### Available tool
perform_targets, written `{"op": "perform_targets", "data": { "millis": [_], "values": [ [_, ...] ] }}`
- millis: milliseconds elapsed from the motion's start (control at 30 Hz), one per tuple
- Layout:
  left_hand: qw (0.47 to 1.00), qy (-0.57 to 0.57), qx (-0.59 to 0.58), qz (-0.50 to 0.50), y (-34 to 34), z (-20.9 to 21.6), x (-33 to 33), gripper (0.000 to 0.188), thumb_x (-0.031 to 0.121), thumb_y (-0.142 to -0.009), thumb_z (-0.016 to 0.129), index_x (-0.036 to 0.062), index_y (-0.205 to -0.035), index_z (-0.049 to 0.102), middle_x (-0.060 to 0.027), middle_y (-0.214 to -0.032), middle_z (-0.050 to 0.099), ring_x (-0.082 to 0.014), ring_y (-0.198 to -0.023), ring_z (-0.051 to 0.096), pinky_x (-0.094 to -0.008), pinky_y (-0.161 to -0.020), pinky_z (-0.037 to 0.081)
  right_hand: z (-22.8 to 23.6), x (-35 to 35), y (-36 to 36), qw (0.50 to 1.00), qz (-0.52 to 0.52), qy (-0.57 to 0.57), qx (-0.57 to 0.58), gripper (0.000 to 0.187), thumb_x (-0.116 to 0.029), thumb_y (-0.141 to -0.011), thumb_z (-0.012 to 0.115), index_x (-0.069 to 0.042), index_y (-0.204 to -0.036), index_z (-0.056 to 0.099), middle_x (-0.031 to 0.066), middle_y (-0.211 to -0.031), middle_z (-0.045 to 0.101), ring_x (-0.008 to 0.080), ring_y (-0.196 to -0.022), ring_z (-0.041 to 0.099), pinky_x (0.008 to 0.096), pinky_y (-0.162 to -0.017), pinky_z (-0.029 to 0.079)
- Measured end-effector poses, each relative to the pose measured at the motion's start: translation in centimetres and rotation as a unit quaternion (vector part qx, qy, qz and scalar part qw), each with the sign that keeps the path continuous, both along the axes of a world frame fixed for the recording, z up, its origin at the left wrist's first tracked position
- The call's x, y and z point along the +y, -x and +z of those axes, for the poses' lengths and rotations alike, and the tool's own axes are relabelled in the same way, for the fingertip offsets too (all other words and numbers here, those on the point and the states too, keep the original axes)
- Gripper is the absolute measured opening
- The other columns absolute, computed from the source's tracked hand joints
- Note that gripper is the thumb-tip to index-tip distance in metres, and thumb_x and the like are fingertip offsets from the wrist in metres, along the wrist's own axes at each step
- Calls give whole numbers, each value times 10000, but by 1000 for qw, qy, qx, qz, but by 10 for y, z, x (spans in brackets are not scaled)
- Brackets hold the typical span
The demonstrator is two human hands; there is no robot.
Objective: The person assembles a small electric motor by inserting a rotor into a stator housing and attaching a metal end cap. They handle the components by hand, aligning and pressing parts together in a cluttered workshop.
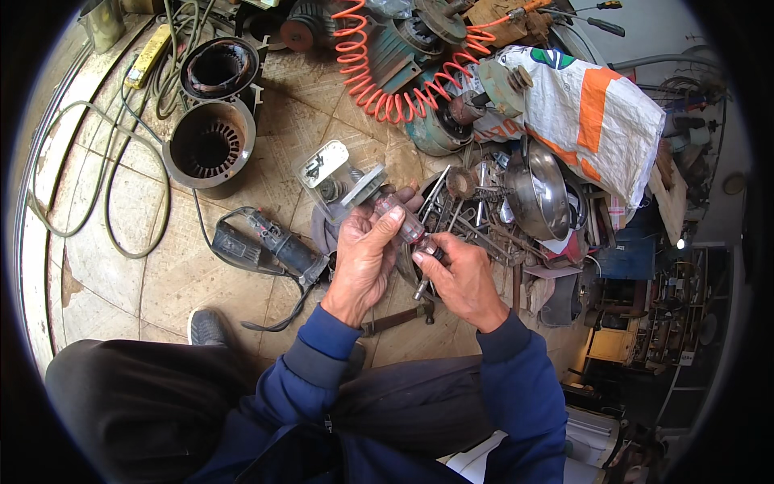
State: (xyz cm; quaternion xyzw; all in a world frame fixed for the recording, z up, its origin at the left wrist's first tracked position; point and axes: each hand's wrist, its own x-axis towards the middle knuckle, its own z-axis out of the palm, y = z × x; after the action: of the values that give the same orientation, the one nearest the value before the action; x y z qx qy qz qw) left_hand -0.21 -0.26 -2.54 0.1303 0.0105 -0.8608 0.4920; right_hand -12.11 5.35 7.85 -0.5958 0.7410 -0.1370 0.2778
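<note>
Between my hands is a small motor armature (401, 220), with a ribbed metal body and reddish windings. A square grey metal plate (364, 186) sits at its far end. My left hand (367, 242) is closed round the body, thumb on top. Near the dark end of the armature, my right hand (466, 278) pinches with thumb and fingers. A short shiny metal rod (421, 288) shows below the right fingers; whether it joins the armature I cannot tell. Just beyond the left hand stands a clear plastic box (326, 161) with small parts in it.
A black power tool (282, 246) with its cord lies left of my hands. Two motor housings (211, 147) stand beyond it. A hammer (399, 318) lies nearer me. On the right are heaped hand tools (476, 210), a metal bowl (538, 189) and a white sack (580, 105); a coiled orange hose (379, 97) lies behind.
</note>
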Motion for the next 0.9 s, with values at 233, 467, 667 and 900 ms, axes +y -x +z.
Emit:
{"op": "perform_targets", "data": {
  "millis": [233,467,667,900],
  "values": [
    [997,-32,66,-36,-7,-3,1,394,14,-929,659,-4,-1288,499,-147,-1217,638,-304,-1176,638,-456,-1052,520,0,0,7,972,-50,-141,-181,250,-180,-994,647,61,-1060,638,52,-787,668,101,-703,654,263,-626,547],
    [992,-29,118,-41,-10,-7,1,384,-25,-894,623,13,-1260,515,-146,-1177,647,-305,-1122,658,-493,-1039,517,2,0,2,953,-87,-146,-252,275,-200,-967,670,72,-966,629,69,-728,639,109,-666,634,287,-602,514],
    [993,-37,95,-51,-9,-3,0,421,-3,-904,582,-9,-1313,484,-206,-1292,600,-354,-1240,591,-495,-1078,486,-8,4,6,987,-41,-85,-129,263,-175,-957,678,83,-947,631,62,-705,625,111,-637,611,289,-598,504],
    [986,37,142,-81,-15,3,-8,610,-24,-872,594,-55,-1432,355,-281,-1578,326,-396,-1439,400,-507,-1160,405,4,-1,6,968,-89,-104,-211,244,-165,-968,668,77,-958,640,38,-698,601,100,-615,616,283,-556,515]
  ]
}}
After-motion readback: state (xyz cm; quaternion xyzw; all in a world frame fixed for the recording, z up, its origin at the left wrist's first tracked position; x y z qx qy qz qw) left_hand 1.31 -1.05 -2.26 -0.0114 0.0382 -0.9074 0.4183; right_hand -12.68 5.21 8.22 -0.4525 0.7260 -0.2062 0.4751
